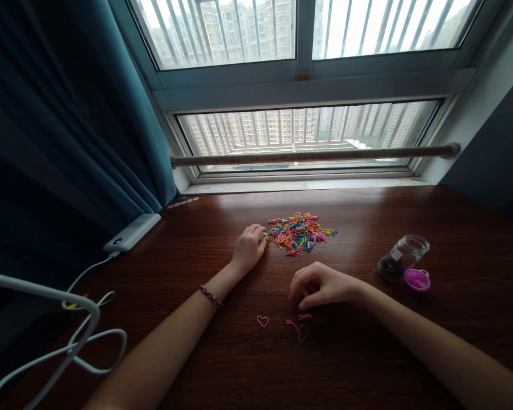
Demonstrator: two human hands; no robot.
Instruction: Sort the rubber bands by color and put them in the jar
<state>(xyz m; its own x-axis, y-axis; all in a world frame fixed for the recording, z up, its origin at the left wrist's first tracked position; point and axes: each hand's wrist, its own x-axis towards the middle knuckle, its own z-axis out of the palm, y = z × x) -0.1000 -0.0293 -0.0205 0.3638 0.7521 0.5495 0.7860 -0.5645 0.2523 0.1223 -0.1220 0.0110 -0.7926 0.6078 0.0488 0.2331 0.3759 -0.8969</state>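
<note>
Loosely curled right grip point(318, 283), left grip point(248, 250) touching colourful clip pile point(298, 232)

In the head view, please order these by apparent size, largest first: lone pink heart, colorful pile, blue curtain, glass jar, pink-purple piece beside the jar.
1. Blue curtain
2. Colorful pile and glass jar: too close to rank
3. Pink-purple piece
4. Lone pink heart
</note>
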